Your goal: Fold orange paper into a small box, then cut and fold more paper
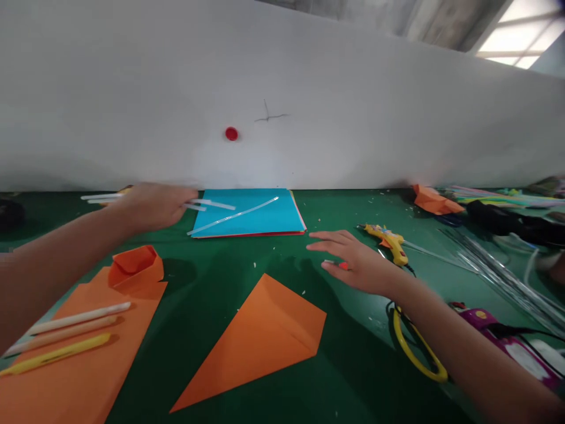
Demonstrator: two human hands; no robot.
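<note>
Showing the green worktable point(207, 265) through the head view I am following remotely: an orange folded sheet point(260, 335) is lying kite-shaped at near centre, in front of and between both hands. The left hand point(154, 206) is apparently pinching white strips point(218, 204) just beside the blue sheets point(265, 221), blur limiting my certainty. The right hand point(359, 262) is hovering, fingers spreading; I am not able to tell whether it is holding the red-marked item point(343, 266) showing by its thumb. I am judging the work partway along: the kite shape is showing finished folds, another folded orange piece point(136, 270) is resting at left, while no strip is touching the kite. The yellow marker point(57, 354) is bearing faint marks and the purple device point(507, 341) a white patch, but I am reading no words or brands.
</note>
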